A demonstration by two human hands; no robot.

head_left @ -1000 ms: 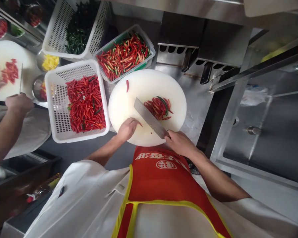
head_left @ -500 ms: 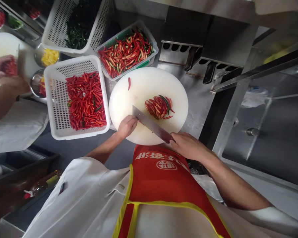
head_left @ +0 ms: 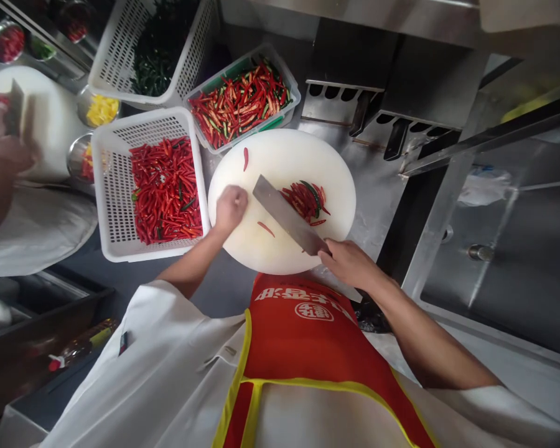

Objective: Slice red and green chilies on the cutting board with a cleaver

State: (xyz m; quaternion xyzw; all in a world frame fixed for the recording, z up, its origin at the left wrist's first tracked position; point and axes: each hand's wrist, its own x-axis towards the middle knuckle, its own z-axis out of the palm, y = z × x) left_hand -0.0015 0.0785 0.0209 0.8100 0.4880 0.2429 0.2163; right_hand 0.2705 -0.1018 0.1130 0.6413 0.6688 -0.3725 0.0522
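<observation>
My right hand (head_left: 348, 261) is closed round the handle of a cleaver (head_left: 287, 218), its broad blade slanting over a round white cutting board (head_left: 326, 158). On the board's left side my left hand (head_left: 232, 208) is curled and slightly blurred, with nothing visible sticking out of it. A red chili piece (head_left: 246, 158) lies just above that hand. Between the hand and the blade is a thin chili strip (head_left: 266, 229). Right of the blade sits a pile of cut red chilies (head_left: 310, 199) with a dark green one, partly covered by the cleaver.
A white basket (head_left: 103, 205) of whole red chilies stands left of the board. Behind are a clear tub (head_left: 295, 99) of sliced chilies and a basket (head_left: 186, 62) of dark greens. At far left a co-worker's hands (head_left: 2, 146) use a knife. A sink (head_left: 508, 249) is right.
My left hand has moved up and left, away from the blade, and a chili strip shows where it was. The cleaver has lifted slightly upward, nearer the cut pile.
</observation>
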